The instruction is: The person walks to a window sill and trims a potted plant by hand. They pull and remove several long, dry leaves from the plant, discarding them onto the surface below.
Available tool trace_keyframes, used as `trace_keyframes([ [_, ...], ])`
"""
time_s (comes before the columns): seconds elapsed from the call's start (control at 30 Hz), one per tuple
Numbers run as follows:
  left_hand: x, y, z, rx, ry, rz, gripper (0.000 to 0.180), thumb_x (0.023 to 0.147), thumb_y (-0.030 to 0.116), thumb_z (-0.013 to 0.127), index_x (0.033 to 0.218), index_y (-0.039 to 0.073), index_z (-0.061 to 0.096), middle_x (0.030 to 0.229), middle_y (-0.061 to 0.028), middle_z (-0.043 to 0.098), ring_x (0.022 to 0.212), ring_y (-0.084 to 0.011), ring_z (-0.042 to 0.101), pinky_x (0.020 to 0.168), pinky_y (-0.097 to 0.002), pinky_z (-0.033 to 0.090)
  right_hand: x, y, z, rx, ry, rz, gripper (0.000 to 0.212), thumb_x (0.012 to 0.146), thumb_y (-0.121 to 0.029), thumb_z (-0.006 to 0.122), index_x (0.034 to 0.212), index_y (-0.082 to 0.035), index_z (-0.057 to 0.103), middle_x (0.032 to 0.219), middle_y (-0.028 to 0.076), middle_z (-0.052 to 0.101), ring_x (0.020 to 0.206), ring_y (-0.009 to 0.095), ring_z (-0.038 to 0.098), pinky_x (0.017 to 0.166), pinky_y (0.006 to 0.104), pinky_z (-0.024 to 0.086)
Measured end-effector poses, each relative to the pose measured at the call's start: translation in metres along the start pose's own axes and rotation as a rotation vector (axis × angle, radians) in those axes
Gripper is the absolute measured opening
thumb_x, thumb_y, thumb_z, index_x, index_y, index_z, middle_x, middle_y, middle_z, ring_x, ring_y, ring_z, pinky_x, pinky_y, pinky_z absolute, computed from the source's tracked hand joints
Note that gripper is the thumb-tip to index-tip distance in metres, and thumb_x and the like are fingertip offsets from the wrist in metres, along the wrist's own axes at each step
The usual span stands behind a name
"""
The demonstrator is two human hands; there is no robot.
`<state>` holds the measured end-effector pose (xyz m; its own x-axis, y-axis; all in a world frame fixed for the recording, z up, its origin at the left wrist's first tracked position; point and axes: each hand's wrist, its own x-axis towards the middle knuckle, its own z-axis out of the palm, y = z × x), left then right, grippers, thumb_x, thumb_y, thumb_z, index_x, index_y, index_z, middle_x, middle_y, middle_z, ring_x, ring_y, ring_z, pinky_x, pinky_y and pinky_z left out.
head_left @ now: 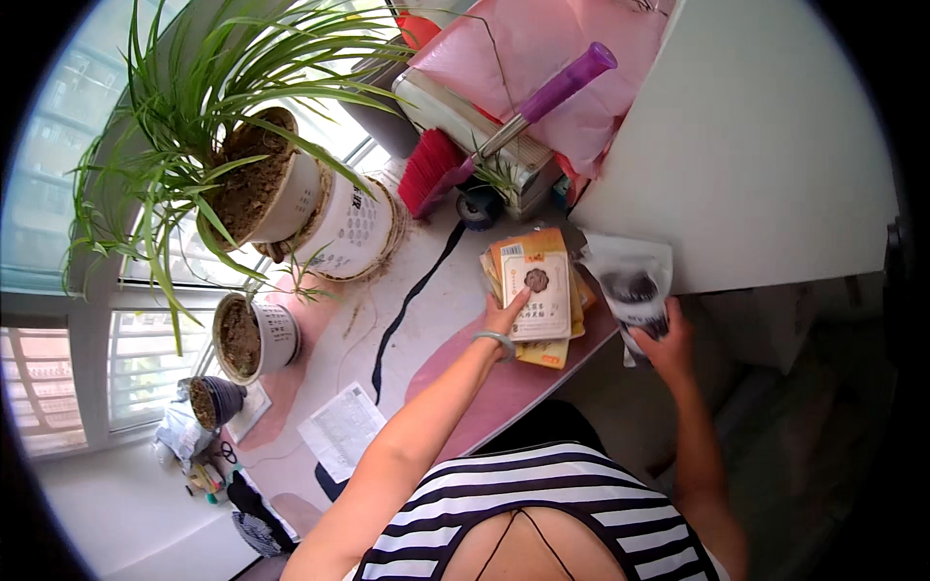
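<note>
A cream-coloured flat box [550, 315] with a brown flower-shaped emblem lies on top of a small stack of orange and yellow packets [528, 244]. My left hand [504, 320], a pale bangle at its wrist, grips the box's left edge with one digit on its face. The fingers beneath are hidden. To the right, beyond the table's edge, my right hand [670, 339] is closed around the lower right side of a white and clear pouch [635, 276]. Something dark shows inside the pouch, which hangs upright just beside the stack.
Potted spider plants [257, 174] stand by the window at left, with a smaller white pot [257, 339] nearer. A red brush with a purple handle [570, 82] leans over a box [523, 160] at the back. A black strap [412, 305] and paper sheet [342, 431] lie on the table.
</note>
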<state>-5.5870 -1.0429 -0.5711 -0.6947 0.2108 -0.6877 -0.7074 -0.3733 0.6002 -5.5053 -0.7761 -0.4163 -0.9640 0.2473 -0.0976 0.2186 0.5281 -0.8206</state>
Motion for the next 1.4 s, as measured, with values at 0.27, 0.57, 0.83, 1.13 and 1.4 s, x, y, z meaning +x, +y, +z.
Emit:
trace_keyframes([
  [0.27, 0.050, -0.044, 0.091, -0.383, 0.263, -0.125, 0.093, 0.077, 0.041, 0.072, 0.143, 0.015, 0.012, 0.134, -0.0158, 0.040, 0.115, -0.0299, 0.048, 0.088, -0.0444, 0.048, 0.034, -0.054, -0.029, 0.205, -0.350, -0.027, 0.075, 0.066, -0.022, 0.079, 0.127, 0.002, 0.042, 0.114, 0.014, 0.056, 0.106, 0.020, 0.053, 0.093, 0.0342, 0.041],
  [0.57, -0.034, 0.015, 0.054, -0.429, -0.251, -0.251, 0.096, 0.076, 0.084, 0.021, 0.148, 0.022, 0.006, 0.154, -0.0094, 0.008, 0.139, -0.0379, 0.012, 0.105, -0.0637, 0.009, 0.136, -0.051, 0.054, -0.291, -0.414, -0.288, 0.070, 0.075, -0.020, 0.071, 0.134, -0.005, 0.037, 0.114, 0.016, 0.057, 0.105, 0.030, 0.055, 0.092, 0.0390, 0.042],
  [0.83, -0.026, 0.009, 0.075, -0.597, -0.267, -0.169, 0.093, 0.077, 0.082, 0.024, 0.146, 0.020, 0.018, 0.148, -0.0064, 0.028, 0.135, -0.0321, 0.028, 0.106, -0.0574, 0.019, 0.096, -0.024, 0.084, -0.677, -0.111, -0.570, 0.074, 0.073, -0.023, 0.071, 0.136, -0.008, 0.036, 0.134, 0.016, 0.041, 0.121, 0.035, 0.040, 0.102, 0.0457, 0.032],
  [1.13, -0.019, -0.006, 0.029, -0.173, -0.184, -0.287, 0.095, 0.078, 0.072, 0.048, 0.148, 0.024, 0.007, 0.153, -0.0138, 0.007, 0.141, -0.0307, 0.009, 0.104, -0.0586, 0.024, 0.078, -0.053, 0.108, -0.954, 0.002, -0.562, 0.078, 0.074, -0.028, 0.072, 0.139, -0.010, 0.033, 0.141, 0.011, 0.034, 0.130, 0.031, 0.031, 0.106, 0.0534, 0.023],
  [1.4, -0.109, -0.047, -0.168, 0.640, 0.346, 0.092, 0.092, 0.075, 0.047, 0.069, 0.143, 0.006, 0.022, 0.147, -0.0223, 0.022, 0.135, -0.0361, 0.025, 0.104, -0.0468, 0.032, 0.065, -0.120, 0.104, -0.787, -0.037, -1.065, 0.067, 0.067, -0.012, 0.070, 0.130, -0.012, 0.047, 0.140, 0.010, 0.038, 0.132, 0.031, 0.031, 0.107, 0.0534, 0.022],
])
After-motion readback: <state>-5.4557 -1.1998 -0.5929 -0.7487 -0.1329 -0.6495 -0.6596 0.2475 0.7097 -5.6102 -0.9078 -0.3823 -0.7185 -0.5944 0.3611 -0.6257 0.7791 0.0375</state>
